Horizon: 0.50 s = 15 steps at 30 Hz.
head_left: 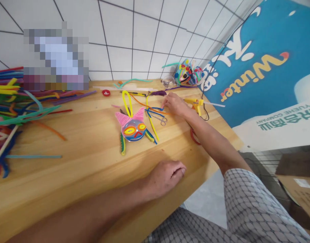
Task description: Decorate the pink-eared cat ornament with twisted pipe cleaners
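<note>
My right hand [175, 105] reaches across to the far side of the wooden table, its fingers bent down and closed beside blue pipe cleaners [155, 110] and an orange pipe cleaner [139, 102]. What its fingertips hold, if anything, is hidden. Loosely curled, my left hand [167, 179] rests near the front edge with nothing showing in it. Between them and to the left lies a cat-face craft [133, 130] with pink ears, yellow eyes, a yellow loop on top and green-and-yellow limbs. Scissors [162, 118] and a yellow pipe cleaner [152, 126] lie beside it.
Many coloured pipe cleaners [43, 111] are heaped at the left. A yellow glue gun [196, 105] with its cord sits beyond my right forearm. Along the wall are a red round object [106, 92], a purple tassel [158, 92] and a colourful finished craft [184, 75].
</note>
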Available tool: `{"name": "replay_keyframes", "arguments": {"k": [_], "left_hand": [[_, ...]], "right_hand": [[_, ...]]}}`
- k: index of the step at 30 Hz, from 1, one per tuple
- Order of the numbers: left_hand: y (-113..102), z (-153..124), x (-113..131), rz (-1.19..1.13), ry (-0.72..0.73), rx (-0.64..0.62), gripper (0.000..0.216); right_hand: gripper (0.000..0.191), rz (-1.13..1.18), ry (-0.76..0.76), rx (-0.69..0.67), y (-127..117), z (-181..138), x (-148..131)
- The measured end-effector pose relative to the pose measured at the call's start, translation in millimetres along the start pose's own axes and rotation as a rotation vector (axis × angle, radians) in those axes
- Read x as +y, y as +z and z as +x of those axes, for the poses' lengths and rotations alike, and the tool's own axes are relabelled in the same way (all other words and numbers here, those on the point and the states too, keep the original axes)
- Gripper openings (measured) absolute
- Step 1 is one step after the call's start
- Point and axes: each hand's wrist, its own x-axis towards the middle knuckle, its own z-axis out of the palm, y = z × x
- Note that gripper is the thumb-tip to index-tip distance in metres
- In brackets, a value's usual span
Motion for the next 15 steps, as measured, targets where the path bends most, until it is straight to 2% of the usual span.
{"name": "replay_keyframes", "arguments": {"k": [5, 9, 15], "left_hand": [[0.6, -0.1, -0.9, 0.03, 0.002, -0.006, 0.027], [0.9, -0.1, -1.5, 0.03, 0.011, -0.002, 0.027], [0.1, 0.5, -1.6, 0.051, 0.014, -0.013, 0.026]], "right_hand": [[0.021, 0.073, 0.057, 0.019, -2.2, 2.0, -4.0], [0.016, 0.015, 0.158, 0.034, 1.8, 17.2, -9.2], [0.016, -0.043, 0.226, -0.054, 1.8, 40.0, -12.4]]}}
